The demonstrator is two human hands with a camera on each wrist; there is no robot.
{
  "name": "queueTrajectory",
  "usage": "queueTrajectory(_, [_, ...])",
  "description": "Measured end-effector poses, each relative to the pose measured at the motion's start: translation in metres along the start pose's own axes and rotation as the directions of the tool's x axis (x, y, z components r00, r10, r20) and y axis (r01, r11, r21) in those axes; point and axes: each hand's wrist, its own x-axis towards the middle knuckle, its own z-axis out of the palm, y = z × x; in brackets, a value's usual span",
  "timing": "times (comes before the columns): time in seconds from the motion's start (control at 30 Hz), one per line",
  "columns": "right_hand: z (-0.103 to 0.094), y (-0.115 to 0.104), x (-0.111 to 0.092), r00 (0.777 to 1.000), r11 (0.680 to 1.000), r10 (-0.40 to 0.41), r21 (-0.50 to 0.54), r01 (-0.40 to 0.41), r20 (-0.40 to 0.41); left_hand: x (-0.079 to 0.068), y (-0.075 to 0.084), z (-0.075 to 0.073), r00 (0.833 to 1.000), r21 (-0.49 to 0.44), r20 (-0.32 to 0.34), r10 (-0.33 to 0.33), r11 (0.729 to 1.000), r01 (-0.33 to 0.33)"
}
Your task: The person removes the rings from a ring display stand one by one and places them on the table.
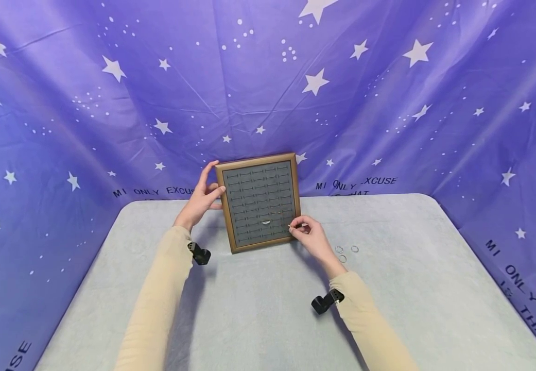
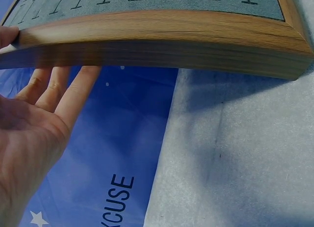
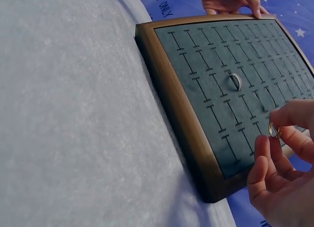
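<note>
A wood-framed ring display board (image 1: 258, 201) with rows of slits in grey-green padding stands tilted up on the table. My left hand (image 1: 198, 201) grips its left side, thumb on the front edge and fingers behind, as the left wrist view shows. Near the board's lower right my right hand (image 1: 311, 237) pinches a gold ring (image 3: 274, 130) between thumb and fingertips, close to the padding. A silver ring (image 3: 236, 81) sits in one slit, and a gold-coloured ring (image 1: 275, 213) sits higher up to its right.
Several loose rings (image 1: 343, 258) lie on the pale table (image 1: 258, 309) to the right of my right hand. Behind the table hangs a purple star-patterned cloth (image 1: 249, 77), which also covers both sides.
</note>
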Motion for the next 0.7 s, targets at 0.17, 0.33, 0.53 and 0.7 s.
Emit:
queueTrajectory(0.17, [-0.005, 0.006, -0.004, 1.0, 1.0, 0.012, 0.012, -0.012, -0.012, -0.001, 0.001, 0.0, 1.0, -0.004, 0.004, -0.003, 1.0, 0.003])
queueTrajectory(0.33, [-0.01, 0.009, -0.007, 0.999, 0.999, 0.038, 0.019, -0.038, -0.013, 0.0, 0.001, 0.0, 1.0, -0.007, 0.006, -0.018, 1.0, 0.018])
queueTrajectory(0.53, [-0.017, 0.03, -0.003, 0.998, 0.997, 0.056, 0.051, -0.055, -0.026, -0.001, 0.004, 0.0, 0.999, -0.028, 0.008, -0.037, 0.999, 0.037])
queueTrajectory(0.7, [-0.023, 0.05, -0.003, 0.998, 0.998, 0.055, 0.038, -0.054, -0.036, -0.007, 0.017, 0.005, 0.999, -0.022, 0.021, -0.032, 0.999, 0.032])
